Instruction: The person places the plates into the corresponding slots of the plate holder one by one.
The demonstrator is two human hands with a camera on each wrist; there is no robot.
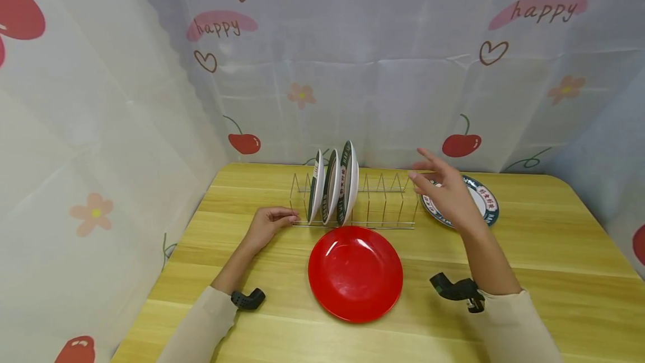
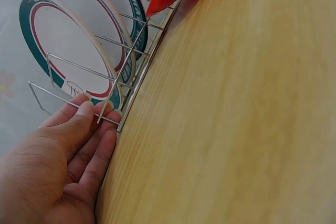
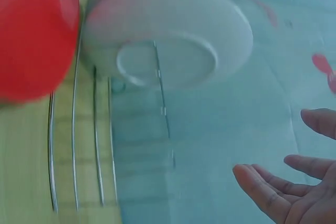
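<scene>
A wire dish rack [image 1: 393,228] stands on the table, with three green-rimmed white plates [image 1: 349,184] upright in its left half. At its left end my left hand [image 1: 269,226] pinches the end wire between thumb and fingers; in the left wrist view the fingertips [image 2: 84,107] also lie right at the rim of the nearest plate [image 2: 68,45]. My right hand [image 1: 445,189] is raised beyond the rack's right end, fingers spread and holding nothing. It partly hides a patterned plate [image 1: 490,206] lying flat on the table. A red plate [image 1: 355,273] sits in front of the rack.
The wooden table [image 1: 272,329] has rounded far corners. Printed curtain [image 1: 378,105] hangs close behind the table and along its left side. The rack's right-hand slots hold no plates. A black wrist device [image 1: 456,289] is on the right forearm, another [image 1: 248,299] on the left.
</scene>
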